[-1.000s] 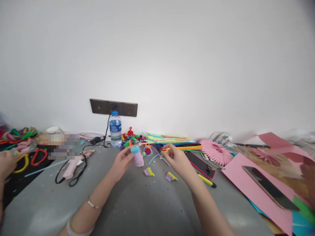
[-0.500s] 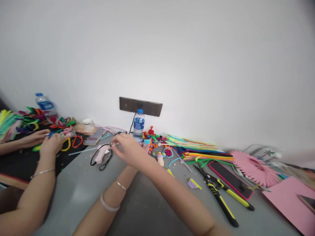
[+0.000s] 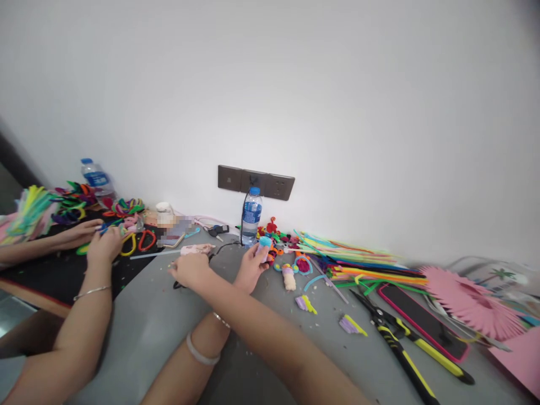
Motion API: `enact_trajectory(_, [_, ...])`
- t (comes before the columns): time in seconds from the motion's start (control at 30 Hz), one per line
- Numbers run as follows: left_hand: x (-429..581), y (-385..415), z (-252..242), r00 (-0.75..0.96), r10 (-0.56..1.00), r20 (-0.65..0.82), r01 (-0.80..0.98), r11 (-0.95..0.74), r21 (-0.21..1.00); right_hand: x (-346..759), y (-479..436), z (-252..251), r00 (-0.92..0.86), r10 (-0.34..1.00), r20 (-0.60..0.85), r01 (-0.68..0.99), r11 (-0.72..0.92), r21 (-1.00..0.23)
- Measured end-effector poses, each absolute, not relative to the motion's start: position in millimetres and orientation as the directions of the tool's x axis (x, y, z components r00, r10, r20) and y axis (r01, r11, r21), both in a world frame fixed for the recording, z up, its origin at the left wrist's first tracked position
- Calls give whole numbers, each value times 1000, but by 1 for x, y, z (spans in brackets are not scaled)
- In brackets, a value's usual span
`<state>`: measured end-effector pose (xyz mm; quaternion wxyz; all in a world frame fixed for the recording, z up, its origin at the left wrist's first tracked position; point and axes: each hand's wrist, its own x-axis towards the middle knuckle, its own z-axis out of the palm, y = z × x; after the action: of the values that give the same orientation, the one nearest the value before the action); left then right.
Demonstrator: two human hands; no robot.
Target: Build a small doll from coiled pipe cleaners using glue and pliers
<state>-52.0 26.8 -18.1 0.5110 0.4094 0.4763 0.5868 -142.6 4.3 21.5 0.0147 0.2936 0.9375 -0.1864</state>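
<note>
From the lower left comes my left hand (image 3: 250, 271), closed around a small light blue and lilac fuzzy roll (image 3: 264, 245) just in front of a water bottle (image 3: 252, 216). My right arm crosses over the left one. My right hand (image 3: 190, 271) is closed on a pink hot glue gun (image 3: 197, 249), whose body shows above the knuckles with its nozzle toward the right; the handle is hidden by the hand. A small cream and lilac pipe-cleaner figure (image 3: 289, 278) lies right of my left hand. Two lilac and yellow pieces (image 3: 352, 324) lie nearer.
Yellow-black pliers (image 3: 399, 332), a pink-edged phone (image 3: 424, 320), pipe cleaners (image 3: 371, 269) and a pink pleated paper fan (image 3: 472, 301) are at the right. A black cord (image 3: 242, 219) runs to the wall socket (image 3: 256, 181). At left, another person's hands (image 3: 105, 242) work over a black mat (image 3: 50, 281).
My right hand has moved left and down onto the glue gun, which has turned to lie sideways. My left hand with the roll now shows plainly. The view has shifted left.
</note>
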Motion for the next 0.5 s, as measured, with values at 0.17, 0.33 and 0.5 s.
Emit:
enact_trajectory(0.17, [-47, 33, -30, -163, 986, 37, -294, -85, 952, -132, 3, 14, -797, 574, -188, 595, 693, -406])
enact_trajectory(0.33, [-43, 40, -39, -228, 969, 89, -267, -151, 952, -109, -3, 17, -743, 669, -16, 559, 608, -564])
enact_trajectory(0.5, [-39, 46, -41, -291, 948, 130, -233, -202, 951, -71, 2, 37, -737, 657, 163, 190, 431, -882])
